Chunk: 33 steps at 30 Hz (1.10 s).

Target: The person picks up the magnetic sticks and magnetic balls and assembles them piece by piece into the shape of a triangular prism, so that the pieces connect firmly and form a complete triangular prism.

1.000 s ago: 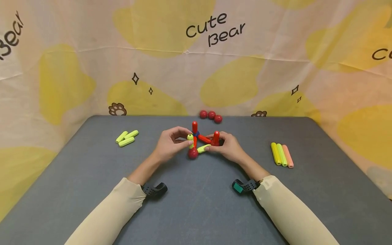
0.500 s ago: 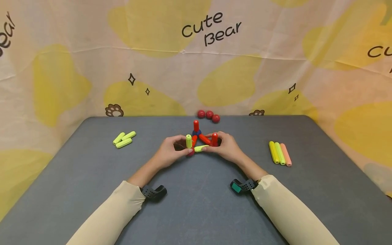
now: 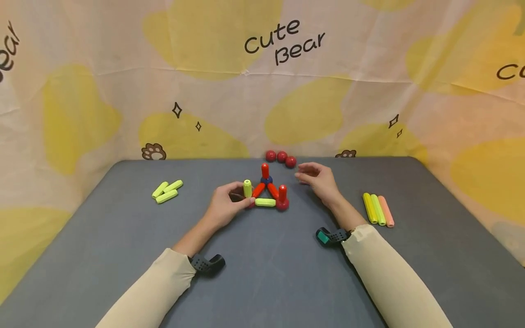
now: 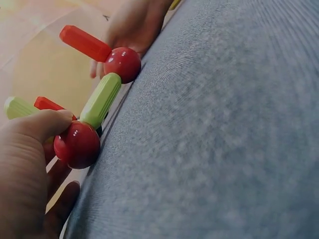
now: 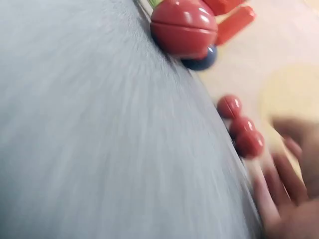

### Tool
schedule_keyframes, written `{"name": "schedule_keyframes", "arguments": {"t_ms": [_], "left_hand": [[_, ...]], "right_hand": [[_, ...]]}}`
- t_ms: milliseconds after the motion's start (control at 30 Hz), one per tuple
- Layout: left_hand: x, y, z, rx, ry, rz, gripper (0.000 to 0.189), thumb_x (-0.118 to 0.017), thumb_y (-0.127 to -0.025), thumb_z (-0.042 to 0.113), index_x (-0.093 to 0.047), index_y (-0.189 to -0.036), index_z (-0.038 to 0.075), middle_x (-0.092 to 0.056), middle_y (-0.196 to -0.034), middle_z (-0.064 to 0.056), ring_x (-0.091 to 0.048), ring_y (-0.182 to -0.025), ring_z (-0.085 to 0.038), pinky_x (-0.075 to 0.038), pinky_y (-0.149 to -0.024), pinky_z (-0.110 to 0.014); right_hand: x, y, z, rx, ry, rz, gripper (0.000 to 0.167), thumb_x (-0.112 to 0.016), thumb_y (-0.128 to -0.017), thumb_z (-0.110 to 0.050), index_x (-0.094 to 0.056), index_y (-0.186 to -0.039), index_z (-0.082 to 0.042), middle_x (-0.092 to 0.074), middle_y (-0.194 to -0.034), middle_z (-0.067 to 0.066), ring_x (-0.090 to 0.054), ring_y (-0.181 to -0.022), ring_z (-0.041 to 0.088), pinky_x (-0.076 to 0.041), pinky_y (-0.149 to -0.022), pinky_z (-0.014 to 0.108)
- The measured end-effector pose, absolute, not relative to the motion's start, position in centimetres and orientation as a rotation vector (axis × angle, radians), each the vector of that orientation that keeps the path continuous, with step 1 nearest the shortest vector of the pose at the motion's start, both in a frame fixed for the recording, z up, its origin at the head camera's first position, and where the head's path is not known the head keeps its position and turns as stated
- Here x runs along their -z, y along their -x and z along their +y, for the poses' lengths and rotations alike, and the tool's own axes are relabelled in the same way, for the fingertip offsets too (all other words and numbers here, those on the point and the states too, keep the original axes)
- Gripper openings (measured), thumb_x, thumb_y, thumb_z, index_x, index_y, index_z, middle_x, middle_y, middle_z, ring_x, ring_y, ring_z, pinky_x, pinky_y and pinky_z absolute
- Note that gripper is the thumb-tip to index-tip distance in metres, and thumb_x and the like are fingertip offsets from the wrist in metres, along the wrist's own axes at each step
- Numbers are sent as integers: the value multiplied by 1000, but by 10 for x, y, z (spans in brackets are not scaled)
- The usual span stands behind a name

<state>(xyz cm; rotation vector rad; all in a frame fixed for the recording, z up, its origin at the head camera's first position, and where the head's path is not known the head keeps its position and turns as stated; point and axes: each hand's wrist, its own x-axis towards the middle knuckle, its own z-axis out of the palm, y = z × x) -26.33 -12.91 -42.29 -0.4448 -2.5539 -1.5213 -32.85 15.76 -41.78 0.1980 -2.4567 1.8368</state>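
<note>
"Frame point(image 3: 265, 202) pos? Hands?"

"Mid of table point(image 3: 262, 282). LH point(image 3: 225, 204) grips its near-L red ball point(image 4: 79, 147), prob. to steady it; RH point(image 3: 321, 181) off frame, fingers relaxed, nr 3 loose balls point(image 3: 281, 156)."

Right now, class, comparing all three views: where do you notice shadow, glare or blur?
Head view: mostly crisp, with soft shadow on the table beside the left sleeve; left wrist view: dimmer, with white glints on the red ball the left hand pinches; right wrist view: the right hand blurred, the tabletop streaky.
</note>
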Motion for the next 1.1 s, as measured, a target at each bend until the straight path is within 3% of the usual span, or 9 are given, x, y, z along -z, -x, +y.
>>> {"name": "schedule_keyframes", "arguments": {"t_ms": [100, 233, 467, 567, 733, 867, 1100], "left_hand": [[425, 266, -128, 1543, 475, -2564, 32, -81, -85, 17, -73, -115, 8, -75, -102, -11, -67, -89, -19, -54, -80, -25], [426, 261, -134, 1571, 512, -2612, 32, -82, -85, 18, -72, -115, 9, -73, -104, -9, -64, -92, -17, -53, -82, -27], [425, 263, -130, 1615, 489, -2630, 31, -83, -85, 20, -73, -113, 13, -74, -104, -5, -66, -94, -17, -54, -85, -30], [424, 265, -131, 1605, 499, -2637, 33, -82, -86, 20, -72, -116, 12, -75, -106, -6, -67, -96, -18, -54, -86, -29], [423, 266, -133, 1616, 484, -2624, 34, -82, -85, 19, -73, -117, 9, -75, -106, -10, -68, -96, -19, -55, -87, -30], [423, 267, -130, 1650, 494, -2602, 36, -83, -84, 20, -73, -117, 8, -75, -106, -11, -68, -96, -21, -55, -86, -31], [425, 266, -130, 1695, 499, -2573, 36, -83, -84, 15, -73, -117, 4, -74, -106, -14, -66, -93, -22, -55, -83, -28]], "right_hand": [[419, 343, 149, -1644, -11, -2420, 48, -79, -89, -26, -66, -129, -3, -67, -128, 18, -62, -109, 21, -54, -95, 32], [423, 355, 136, -1476, -41, -2498, 59, -82, -86, -31, -63, -136, -8, -64, -136, 16, -58, -127, 30, -47, -110, 44], [426, 366, 137, -1285, -126, -2541, 39, -77, -91, -26, -70, -124, -6, -73, -119, 17, -66, -110, 33, -50, -99, 47], [426, 369, 134, -1292, -101, -2530, 39, -76, -92, -27, -70, -125, -7, -74, -117, 16, -66, -109, 32, -49, -98, 45], [414, 368, 126, -1644, -118, -2407, 40, -75, -93, -28, -69, -128, -10, -71, -123, 14, -64, -111, 26, -53, -89, 30], [390, 361, 121, -1869, -310, -2320, 41, -74, -93, -27, -67, -131, -11, -67, -127, 13, -62, -111, 22, -54, -86, 24], [357, 345, 111, -1784, -668, -2403, 40, -76, -92, -25, -69, -129, -13, -70, -123, 11, -66, -105, 25, -56, -84, 24]]}}
